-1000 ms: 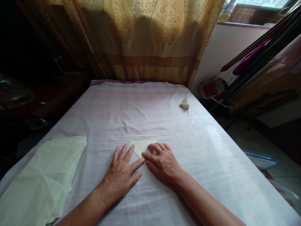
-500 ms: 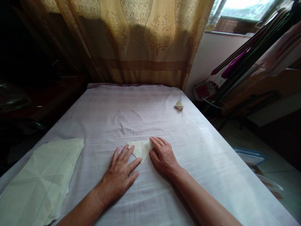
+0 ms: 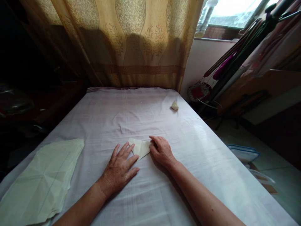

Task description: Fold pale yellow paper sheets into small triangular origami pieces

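A small piece of folded paper, pale cream and pointing down toward me, lies on the cloth between my hands. My left hand rests flat with spread fingers, and its fingertips touch the paper's left edge. At the paper's right corner, the thumb and curled fingers of my right hand close on it and hide that corner. Off to the left lies a stack of creased paper sheets, touched by neither hand.
A small folded paper piece sits near the far right of the cloth-covered surface. Behind hangs a gold curtain. A dark stand with hanging things is at right, and blue-rimmed plastic containers sit lower on that side.
My right hand's fingers have curled in more at the paper's right corner. The paper's lower tip has shifted slightly up and left. The camera view has turned a little.
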Motion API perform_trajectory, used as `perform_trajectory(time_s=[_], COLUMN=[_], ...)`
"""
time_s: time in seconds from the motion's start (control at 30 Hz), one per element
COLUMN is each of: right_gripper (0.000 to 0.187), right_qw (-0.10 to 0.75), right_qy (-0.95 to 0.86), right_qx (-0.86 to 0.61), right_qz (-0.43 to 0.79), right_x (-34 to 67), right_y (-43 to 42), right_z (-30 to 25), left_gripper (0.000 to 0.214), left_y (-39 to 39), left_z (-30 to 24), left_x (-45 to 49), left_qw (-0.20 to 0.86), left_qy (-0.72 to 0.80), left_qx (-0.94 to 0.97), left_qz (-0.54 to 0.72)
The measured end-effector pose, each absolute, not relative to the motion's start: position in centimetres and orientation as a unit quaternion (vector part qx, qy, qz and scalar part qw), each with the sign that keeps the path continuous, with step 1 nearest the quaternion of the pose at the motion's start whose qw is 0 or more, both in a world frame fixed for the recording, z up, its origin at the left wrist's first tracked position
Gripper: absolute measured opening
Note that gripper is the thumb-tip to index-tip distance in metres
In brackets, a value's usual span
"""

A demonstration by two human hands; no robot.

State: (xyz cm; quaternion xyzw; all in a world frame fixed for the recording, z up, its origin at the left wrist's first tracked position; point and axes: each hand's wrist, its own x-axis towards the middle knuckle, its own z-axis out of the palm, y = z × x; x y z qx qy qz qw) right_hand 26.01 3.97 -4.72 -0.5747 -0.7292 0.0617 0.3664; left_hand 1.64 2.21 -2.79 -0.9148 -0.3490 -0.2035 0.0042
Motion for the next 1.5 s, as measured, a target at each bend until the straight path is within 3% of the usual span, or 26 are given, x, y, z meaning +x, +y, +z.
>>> perform_trajectory(time_s=[0.17,0.43,0.77,1.0,1.27,1.5], right_gripper=[0.025,0.024,0.02,0.02,0.021,0.034], right_qw=[0.362,0.342,0.337,0.326,0.344,0.335], right_qy=[-0.726,-0.741,-0.754,-0.765,-0.778,-0.813], right_qx=[-0.583,-0.575,-0.56,-0.551,-0.519,-0.466], right_qz=[0.053,0.057,0.059,0.061,0.083,0.095], right_x=[26.4,27.3,27.5,27.4,27.5,28.2], right_y=[3.0,1.7,1.5,1.4,1.4,1.9], right_z=[-4.3,-3.9,-3.8,-3.6,-3.5,-3.7], left_gripper=[0.03,0.016,0.022,0.021,0.015,0.015], left_y=[2.5,4.5,5.3,4.3,3.9,4.1], left_z=[-2.7,-1.5,-2.8,-3.0,-2.0,-1.9], left_x=[2.3,3.1,3.1,3.6,4.0,4.0], left_qw=[0.02,0.021,-0.017,0.018,-0.018,-0.041], left_qy=[-0.361,-0.357,-0.365,-0.348,-0.331,-0.333], left_qx=[-0.91,-0.92,-0.91,-0.901,-0.913,-0.911], left_qz=[-0.201,-0.164,-0.196,-0.258,-0.237,-0.239])
